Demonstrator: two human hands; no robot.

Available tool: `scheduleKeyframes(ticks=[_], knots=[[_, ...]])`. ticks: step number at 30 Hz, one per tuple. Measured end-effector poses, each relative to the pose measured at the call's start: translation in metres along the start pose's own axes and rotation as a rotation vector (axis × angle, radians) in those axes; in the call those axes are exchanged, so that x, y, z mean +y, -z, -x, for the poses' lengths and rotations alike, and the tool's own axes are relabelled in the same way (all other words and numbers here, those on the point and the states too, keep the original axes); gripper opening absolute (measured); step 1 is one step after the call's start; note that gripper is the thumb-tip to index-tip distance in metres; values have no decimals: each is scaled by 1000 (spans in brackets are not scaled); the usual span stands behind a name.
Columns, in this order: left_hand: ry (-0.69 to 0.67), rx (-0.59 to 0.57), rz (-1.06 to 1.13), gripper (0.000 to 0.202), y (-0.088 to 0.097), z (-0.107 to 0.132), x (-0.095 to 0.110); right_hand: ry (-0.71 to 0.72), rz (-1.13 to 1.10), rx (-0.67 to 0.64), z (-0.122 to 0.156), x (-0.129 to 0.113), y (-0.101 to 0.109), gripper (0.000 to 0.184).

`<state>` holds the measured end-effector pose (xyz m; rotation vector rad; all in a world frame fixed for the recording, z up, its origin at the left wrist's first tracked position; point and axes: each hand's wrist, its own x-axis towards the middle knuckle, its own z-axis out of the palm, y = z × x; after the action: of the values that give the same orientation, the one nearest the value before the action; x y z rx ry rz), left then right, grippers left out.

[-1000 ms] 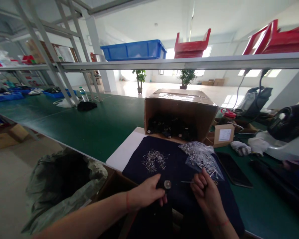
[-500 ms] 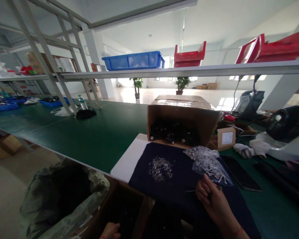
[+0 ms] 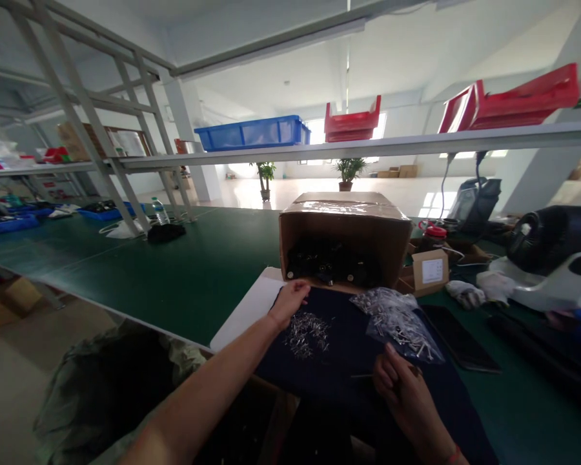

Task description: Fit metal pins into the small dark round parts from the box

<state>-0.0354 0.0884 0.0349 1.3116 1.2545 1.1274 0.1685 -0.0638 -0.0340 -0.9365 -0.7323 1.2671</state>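
Observation:
My left hand reaches over the dark blue cloth to the front edge of an open cardboard box. Its fingers are loosely bent and a little apart, with nothing visible in them. Inside the box lie black parts with small metal pieces. Just below that hand is a pile of small metal screws or pins. My right hand is closed around a tool, perhaps a screwdriver; its thin metal shaft points left and the handle is hidden. A clear bag of screws lies beyond this hand.
Below the table edge stand a lined bin and a dark carton, partly covered by my left arm. At right are a black flat object, gloves and a fan. A shelf with blue and red bins crosses above.
My left hand has moved from low over the carton below the table up to the front of the cardboard box. My right hand still holds the thin-shafted tool. The view has shifted slightly.

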Motion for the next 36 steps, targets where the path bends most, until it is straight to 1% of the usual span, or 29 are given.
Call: scheduleKeyframes(ticks=[2,3,5,6,8,11,13,15,16,18,19,20,22,24,26,28,30,32,34,36], knots=[[115,-36,0,24,-34,-32,6,7,-2,-9,0,0,-1,62],[159,-40,-1,27,-46,-45,7,7,0,-10,1,-1,-1,62],[219,-40,-3,32,-61,-60,7,2,9,-7,1,-1,-1,61],[236,-40,-4,33,-65,-64,7,0,13,-5,1,-1,-1,61],[247,-42,-5,34,-68,-65,9,1,15,-11,1,0,1,62],[213,-54,-2,32,-58,-55,13,19,14,-19,2,0,3,61],[165,-80,9,25,-47,-37,12,73,91,11,3,-1,3,53],[117,-139,24,14,-34,-9,6,191,285,47,6,-2,-2,39],[100,-181,31,10,-28,10,2,266,411,44,8,-2,-6,37],[89,-270,44,14,-19,50,-10,394,648,-43,15,-1,-15,50],[92,-304,52,16,-16,70,-16,436,732,-112,19,1,-20,51],[95,-321,62,17,-13,89,-22,455,790,-190,24,4,-25,48],[100,-317,99,17,-7,122,-30,460,837,-320,35,11,-30,38],[121,-289,215,21,1,147,-36,465,832,-381,48,17,-30,35],[209,-304,442,32,11,167,-42,464,805,-387,58,20,-26,37],[338,-383,709,45,20,184,-51,434,746,-389,65,20,-23,36],[415,-477,900,53,24,198,-62,378,664,-424,69,19,-24,35],[411,-509,1003,55,24,209,-72,342,597,-486,70,19,-29,38],[397,-481,1070,50,22,214,-80,334,587,-528,68,19,-36,39],[408,-449,1116,44,22,215,-84,329,641,-556,65,19,-41,37]])
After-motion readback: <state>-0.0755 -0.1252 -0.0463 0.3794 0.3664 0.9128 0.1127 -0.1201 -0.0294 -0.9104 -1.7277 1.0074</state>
